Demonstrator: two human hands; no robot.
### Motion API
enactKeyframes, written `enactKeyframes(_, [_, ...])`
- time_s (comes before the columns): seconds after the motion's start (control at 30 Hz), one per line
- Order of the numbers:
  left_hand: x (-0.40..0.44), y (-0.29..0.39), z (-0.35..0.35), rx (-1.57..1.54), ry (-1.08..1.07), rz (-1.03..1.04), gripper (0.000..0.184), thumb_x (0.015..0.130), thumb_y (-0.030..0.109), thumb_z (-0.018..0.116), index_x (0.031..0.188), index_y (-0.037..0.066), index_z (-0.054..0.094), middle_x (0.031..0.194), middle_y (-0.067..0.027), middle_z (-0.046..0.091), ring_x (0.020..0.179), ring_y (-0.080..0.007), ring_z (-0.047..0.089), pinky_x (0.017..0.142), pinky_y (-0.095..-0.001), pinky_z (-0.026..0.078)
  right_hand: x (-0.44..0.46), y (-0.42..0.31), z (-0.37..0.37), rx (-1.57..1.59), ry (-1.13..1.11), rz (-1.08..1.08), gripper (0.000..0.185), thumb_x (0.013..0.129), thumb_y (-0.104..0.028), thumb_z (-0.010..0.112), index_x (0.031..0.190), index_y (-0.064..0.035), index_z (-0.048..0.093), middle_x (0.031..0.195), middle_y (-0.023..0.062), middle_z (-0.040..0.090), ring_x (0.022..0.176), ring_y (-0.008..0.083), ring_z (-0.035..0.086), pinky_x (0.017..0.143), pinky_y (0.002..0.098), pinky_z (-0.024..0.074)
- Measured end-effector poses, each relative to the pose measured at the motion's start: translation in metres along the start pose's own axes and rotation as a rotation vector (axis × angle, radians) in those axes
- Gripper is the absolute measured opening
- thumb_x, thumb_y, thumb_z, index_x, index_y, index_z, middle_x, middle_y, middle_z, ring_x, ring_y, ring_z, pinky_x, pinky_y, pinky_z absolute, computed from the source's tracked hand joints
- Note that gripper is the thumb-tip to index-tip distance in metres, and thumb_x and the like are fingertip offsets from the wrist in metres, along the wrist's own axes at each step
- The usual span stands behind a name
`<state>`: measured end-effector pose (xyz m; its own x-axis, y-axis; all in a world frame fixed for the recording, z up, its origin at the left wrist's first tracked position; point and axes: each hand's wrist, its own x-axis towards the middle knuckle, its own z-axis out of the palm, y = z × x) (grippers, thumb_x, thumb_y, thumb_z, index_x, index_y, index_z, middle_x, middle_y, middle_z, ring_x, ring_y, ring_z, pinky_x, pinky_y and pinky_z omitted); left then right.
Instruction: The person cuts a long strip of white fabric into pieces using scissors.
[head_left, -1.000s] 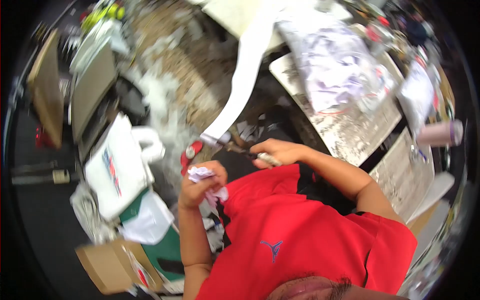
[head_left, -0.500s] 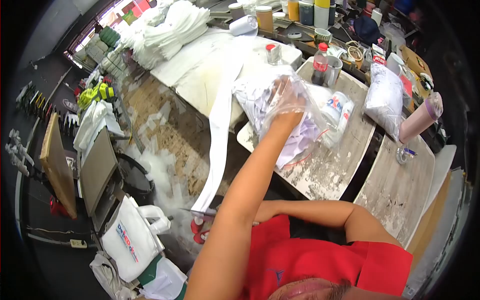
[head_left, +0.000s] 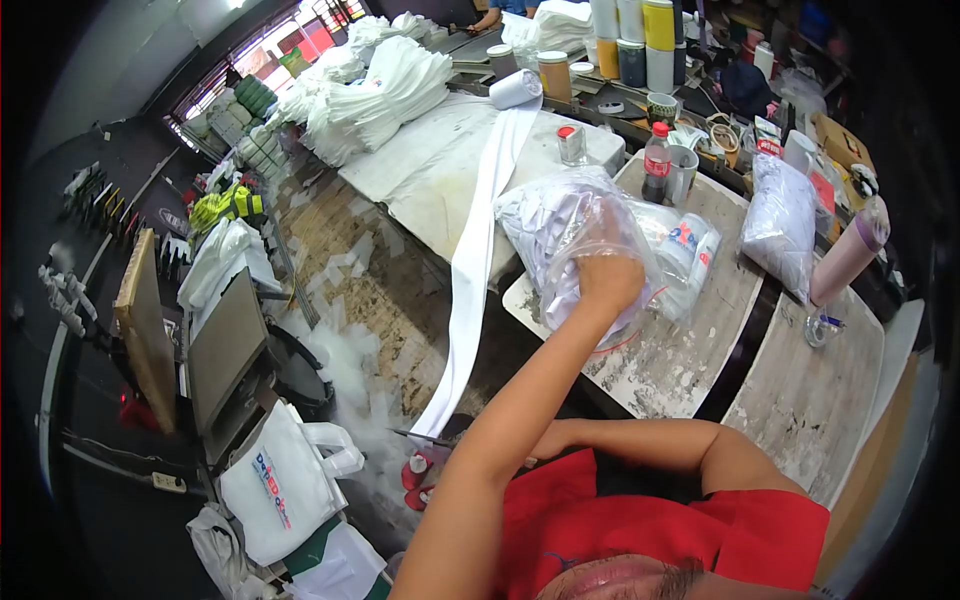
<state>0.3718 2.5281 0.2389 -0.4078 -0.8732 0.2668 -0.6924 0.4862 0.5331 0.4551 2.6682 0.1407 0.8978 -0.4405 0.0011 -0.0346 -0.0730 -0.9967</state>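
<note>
My left hand (head_left: pixel 608 275) reaches into a clear plastic bag (head_left: pixel 560 215) stuffed with white and pale lilac cloth pieces. The plastic hazes its fingers, so their grip does not show. Low in the picture, my right hand (head_left: pixel 545 442) is mostly covered by my left forearm. Scissors with red handles (head_left: pixel 417 480) stick out on the far side of that forearm, in line with my right hand, which appears to hold them. Their blades lie at the lower end of a long white fabric strip (head_left: pixel 468 285), which runs down from a roll (head_left: pixel 516 90) on the padded table (head_left: pixel 405 180).
A cola bottle (head_left: pixel 656 165), a mug (head_left: pixel 681 172) and a packed clear bag (head_left: pixel 780 215) stand beyond the bag on worn boards (head_left: pixel 660 380). White cloth stacks (head_left: pixel 385 95) lie at the back left. A printed tote bag (head_left: pixel 285 490) hangs lower left; scraps litter the floor.
The view has shifted, so the scene sits further right and lower. My left hand has moved within the bag, and the lilac pieces at its mouth are less spread out.
</note>
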Motion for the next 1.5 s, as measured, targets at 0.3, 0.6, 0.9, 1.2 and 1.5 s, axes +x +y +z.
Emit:
enactKeyframes(0.3, [-0.008,-0.007,-0.055,-0.003,-0.303,0.029,0.071,0.087,0.024,0.057,0.148,-0.006,0.034,0.152,-0.0353,0.028,0.136,-0.0493,0.038,0.113,-0.0503,0.031,0.008,0.002,-0.003,0.159,-0.090,0.078,0.010,0.086,-0.007,0.054,0.094,-0.0034,0.060,0.076,-0.0023,0.053,0.065,0.0093,0.050,0.057,0.0256,0.0449])
enactKeyframes(0.6, [-0.072,-0.010,-0.139,-0.308,-0.752,0.415,0.065,0.096,0.033,0.062,0.144,-0.005,0.042,0.148,-0.0255,0.044,0.137,-0.0356,0.044,0.114,-0.0383,0.035,0.009,-0.002,-0.005,-0.060,-0.035,0.186,0.056,0.095,-0.057,0.058,0.086,-0.0026,0.058,0.069,0.0032,0.057,0.062,0.0124,0.057,0.059,0.0298,0.0470])
enactKeyframes(0.9, [-0.185,-0.140,-0.291,-0.976,0.151,0.127,0.043,0.100,0.029,0.057,0.130,-0.002,0.057,0.122,-0.0132,0.064,0.113,-0.0213,0.061,0.097,-0.0365,0.047,0.009,-0.008,-0.011,-0.028,0.022,0.199,0.057,0.095,-0.059,0.056,0.080,-0.0043,0.058,0.067,0.0030,0.058,0.062,0.0121,0.058,0.059,0.0296,0.0464])
enactKeyframes(1.2, [-0.431,-0.365,-0.089,-0.364,0.528,-0.872,0.026,0.097,0.029,0.062,0.095,0.003,0.066,0.088,-0.0055,0.067,0.080,-0.0139,0.061,0.071,-0.0299,0.048,0.010,-0.009,-0.015,-0.004,0.110,0.192,0.049,0.097,-0.052,0.059,0.077,-0.0071,0.056,0.068,-0.0002,0.055,0.060,0.0089,0.055,0.058,0.0269,0.0454])
enactKeyframes(1.5, [-0.437,-0.291,-0.032,-0.046,0.286,-0.775,0.031,0.084,0.027,0.077,0.089,0.003,0.057,0.080,-0.0125,0.056,0.074,-0.0288,0.056,0.068,-0.0417,0.045,0.016,0.005,-0.019,0.122,0.163,0.103,0.043,0.099,-0.044,0.059,0.079,-0.0068,0.058,0.068,-0.0015,0.056,0.059,0.0081,0.053,0.057,0.0259,0.0445])
